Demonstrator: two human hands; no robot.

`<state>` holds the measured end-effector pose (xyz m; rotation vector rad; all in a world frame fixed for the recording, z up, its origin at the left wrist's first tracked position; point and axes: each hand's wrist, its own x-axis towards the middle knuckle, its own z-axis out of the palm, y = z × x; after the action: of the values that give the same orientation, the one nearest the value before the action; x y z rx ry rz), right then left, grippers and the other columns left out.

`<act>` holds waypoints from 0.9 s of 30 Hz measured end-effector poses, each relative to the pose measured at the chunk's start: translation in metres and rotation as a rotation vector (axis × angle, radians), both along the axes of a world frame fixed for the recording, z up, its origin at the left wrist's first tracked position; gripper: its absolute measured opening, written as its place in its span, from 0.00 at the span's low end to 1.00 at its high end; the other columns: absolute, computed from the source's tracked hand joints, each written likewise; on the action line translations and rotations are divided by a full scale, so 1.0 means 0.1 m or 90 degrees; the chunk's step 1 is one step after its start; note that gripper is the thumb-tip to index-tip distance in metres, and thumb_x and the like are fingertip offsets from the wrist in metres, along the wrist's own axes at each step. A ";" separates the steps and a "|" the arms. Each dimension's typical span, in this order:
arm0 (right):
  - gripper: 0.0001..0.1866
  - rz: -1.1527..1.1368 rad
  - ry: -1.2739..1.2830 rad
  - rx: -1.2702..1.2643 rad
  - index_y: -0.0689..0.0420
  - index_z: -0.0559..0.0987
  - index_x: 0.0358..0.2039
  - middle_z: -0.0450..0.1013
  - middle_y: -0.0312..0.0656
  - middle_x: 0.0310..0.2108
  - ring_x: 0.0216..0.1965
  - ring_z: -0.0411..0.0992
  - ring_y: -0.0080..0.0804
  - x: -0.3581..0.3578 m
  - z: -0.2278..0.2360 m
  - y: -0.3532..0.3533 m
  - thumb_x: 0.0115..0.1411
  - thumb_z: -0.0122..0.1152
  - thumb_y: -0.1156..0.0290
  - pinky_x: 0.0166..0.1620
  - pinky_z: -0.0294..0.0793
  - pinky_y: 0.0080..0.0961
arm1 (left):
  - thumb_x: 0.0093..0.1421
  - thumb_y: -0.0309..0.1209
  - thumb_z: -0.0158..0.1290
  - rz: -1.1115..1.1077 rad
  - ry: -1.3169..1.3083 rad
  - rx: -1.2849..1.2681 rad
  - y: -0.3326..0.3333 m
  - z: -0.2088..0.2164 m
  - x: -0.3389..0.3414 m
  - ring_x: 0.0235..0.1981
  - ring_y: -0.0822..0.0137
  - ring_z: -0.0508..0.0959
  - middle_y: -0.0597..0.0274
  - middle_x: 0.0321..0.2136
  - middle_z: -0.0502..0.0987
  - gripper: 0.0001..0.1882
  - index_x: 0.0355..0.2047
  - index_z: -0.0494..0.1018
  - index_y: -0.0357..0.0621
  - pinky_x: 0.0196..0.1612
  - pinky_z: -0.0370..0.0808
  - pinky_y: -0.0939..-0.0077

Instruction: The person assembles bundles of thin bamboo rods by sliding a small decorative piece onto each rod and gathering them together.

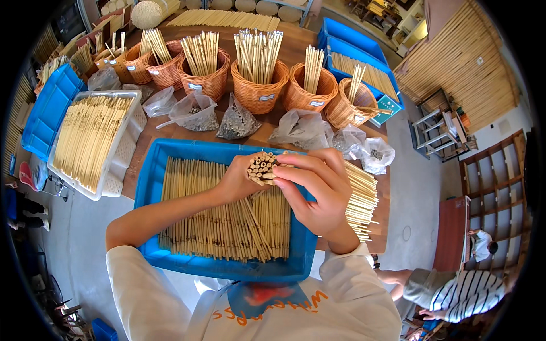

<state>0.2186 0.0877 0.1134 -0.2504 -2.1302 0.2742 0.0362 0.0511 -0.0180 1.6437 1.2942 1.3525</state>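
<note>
My left hand (pixel 236 179) is wrapped round a bundle of thin bamboo sticks (pixel 261 166), their round, partly hollow ends turned up toward me. At the right side of that bundle, my right hand (pixel 318 184) pinches at the stick ends with thumb and fingers; whether it grips one stick or several is hard to make out. Both hands are above a blue tray (pixel 149 170), where many bamboo sticks (pixel 216 221) lie side by side, a few of them slanting across the rest. More pale sticks (pixel 359 202) lie on the table beside my right wrist.
Wicker baskets (pixel 259 88) holding upright sticks line the table's far side. Clear plastic bags (pixel 238 120) of small pieces lie before them. A white crate (pixel 128 142) of sticks stands at left, blue bins (pixel 352 40) at far right. A person in stripes (pixel 469 295) is at lower right.
</note>
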 end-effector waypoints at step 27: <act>0.16 -0.012 -0.001 0.056 0.54 0.82 0.39 0.83 0.38 0.47 0.39 0.73 0.36 0.26 -0.27 -0.06 0.49 0.77 0.72 0.39 0.71 0.29 | 0.48 0.29 0.74 0.006 0.009 -0.031 -0.04 -0.06 0.01 0.29 0.59 0.82 0.56 0.28 0.82 0.19 0.32 0.73 0.38 0.35 0.77 0.69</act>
<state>0.2449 0.0816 0.0865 -0.2206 -2.1348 0.1691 0.0371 0.0469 -0.0241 1.6187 1.3345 1.3081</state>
